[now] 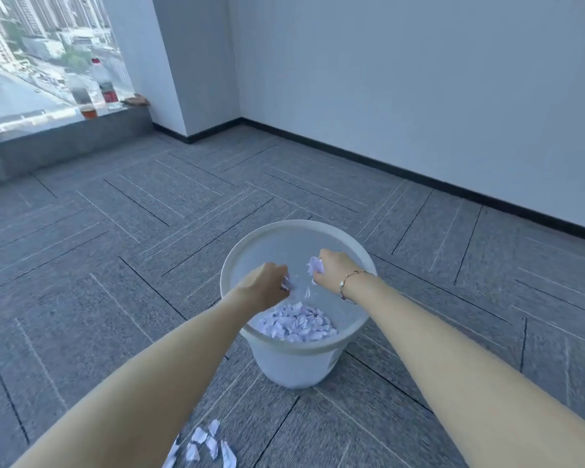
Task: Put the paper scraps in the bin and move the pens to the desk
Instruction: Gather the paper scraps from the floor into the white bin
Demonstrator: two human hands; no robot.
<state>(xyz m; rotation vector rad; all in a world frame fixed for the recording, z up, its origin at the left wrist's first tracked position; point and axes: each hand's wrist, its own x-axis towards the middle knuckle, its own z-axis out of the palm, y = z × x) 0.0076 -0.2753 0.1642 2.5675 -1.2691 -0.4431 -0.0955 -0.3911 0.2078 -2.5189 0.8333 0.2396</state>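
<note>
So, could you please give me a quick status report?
Both hands, left and right, over the bin, each grip closed on paper scraps. More scraps on the carpet. No pens visible.

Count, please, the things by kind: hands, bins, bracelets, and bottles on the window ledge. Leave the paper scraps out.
Hands: 2, the left hand and the right hand, both over the bin
Bins: 1, the white bin
Bracelets: 1, the bracelet on the right wrist
Bottles: 1, the bottle
Total: 5
</note>
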